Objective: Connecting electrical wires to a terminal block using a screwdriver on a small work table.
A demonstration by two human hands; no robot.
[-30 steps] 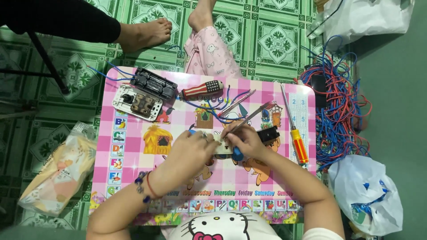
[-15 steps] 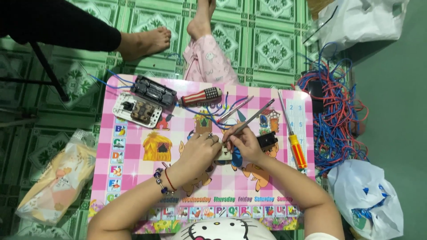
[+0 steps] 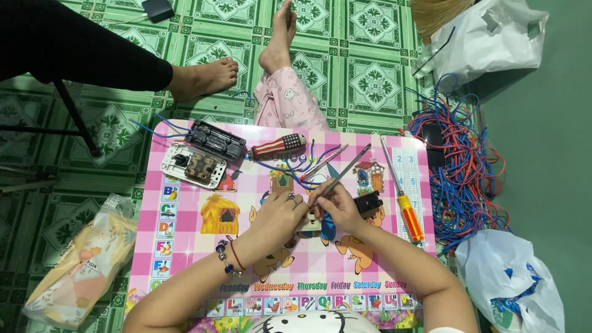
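**Small part held at table centre, tool applied from the right**

The left hand [image 3: 274, 216] presses down on a small pale part [image 3: 310, 225], fingers curled over its left side; a ring and wrist beads are visible. The right hand [image 3: 338, 206] grips a slim metal-shafted tool [image 3: 345, 172] in a pinch, shaft slanting up toward 1 o'clock, tip down at the part. The part sits near the middle of the pink table [image 3: 185, 271], largely hidden between the two hands; its exact form cannot be told.

Judgement: the part appears light, rigid plastic, likely to skid on the glossy top unless pinned, so a hold on its side edges suits best. The blue wires [image 3: 296, 169] running off it at 12 o'clock look thin and pliable, and should not carry any pull.

At 3 o'clock, just beside the right hand, lies a black block [image 3: 368, 201]; beyond it an orange screwdriver [image 3: 408, 213]. At 10 o'clock rest a white switch plate [image 3: 192, 165] and a black battery holder [image 3: 216, 139].
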